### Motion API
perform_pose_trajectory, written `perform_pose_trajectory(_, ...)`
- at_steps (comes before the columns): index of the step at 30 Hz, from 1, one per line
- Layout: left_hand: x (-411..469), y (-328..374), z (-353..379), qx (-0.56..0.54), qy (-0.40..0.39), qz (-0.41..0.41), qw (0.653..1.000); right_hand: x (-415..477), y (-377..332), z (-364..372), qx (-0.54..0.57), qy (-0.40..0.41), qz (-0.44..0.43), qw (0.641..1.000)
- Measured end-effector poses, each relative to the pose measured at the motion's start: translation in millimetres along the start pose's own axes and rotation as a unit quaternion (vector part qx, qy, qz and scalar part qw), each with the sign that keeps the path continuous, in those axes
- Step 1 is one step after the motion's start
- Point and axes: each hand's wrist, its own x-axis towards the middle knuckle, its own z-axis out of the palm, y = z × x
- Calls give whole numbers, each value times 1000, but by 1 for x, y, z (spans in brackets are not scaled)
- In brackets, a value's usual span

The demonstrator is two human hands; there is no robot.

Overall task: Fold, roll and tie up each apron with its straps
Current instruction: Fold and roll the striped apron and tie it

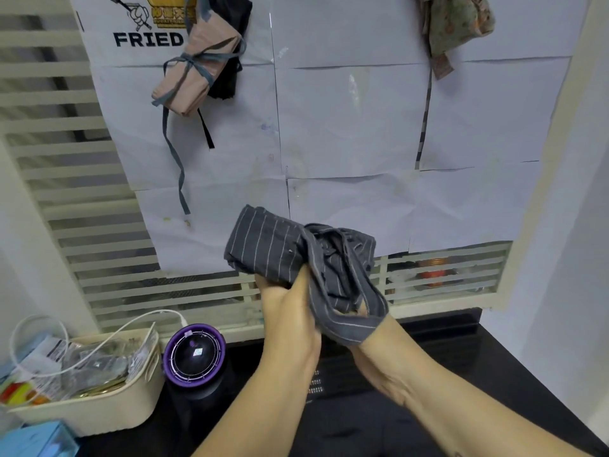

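Note:
A grey pinstriped apron (267, 245), rolled into a bundle, is held up in front of the paper-covered wall. My left hand (290, 311) grips the underside of the roll. Its striped strap (349, 305) loops over my right hand (372, 354), which is mostly hidden under the cloth, so its grip is unclear. A pink apron (197, 70), rolled and tied with grey straps, hangs at the upper left. A floral apron (458, 24) hangs bunched at the upper right.
Below my arms lies a black countertop (461, 374). A purple-rimmed round device (194, 354) stands on it, next to a cream basket (99, 407) of packets with a white cable. A slatted white grille (66, 159) runs behind the paper sheets.

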Motion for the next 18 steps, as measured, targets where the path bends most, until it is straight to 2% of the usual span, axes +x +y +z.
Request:
perform_pose_trajectory(3, -3, 1, 5, 53, -32, 36, 997, 2, -2, -3, 41, 88, -31, 995)
perform_pose_trajectory(6, -3, -9, -1, 60, -30, 38, 997, 11, -3, -3, 110, 96, -65, 987)
perform_pose_trajectory(11, -20, -22, -6, 107, -71, -10, 992, 12, -7, -7, 274, 62, -43, 959)
perform_pose_trajectory(13, -17, -15, -25, 92, -147, -52, 984, 14, -9, -19, 252, 55, -44, 965)
perform_pose_trajectory(15, -7, 4, -46, 77, -258, -135, 954, 22, -8, -40, 232, 75, -28, 969)
perform_pose_trajectory(17, 8, 23, -68, 92, -318, -204, 921, 23, -10, -52, 212, 58, 6, 975)
perform_pose_trajectory(18, 14, 32, -74, 120, -330, -208, 913, 21, -12, -58, 164, 47, 0, 985)
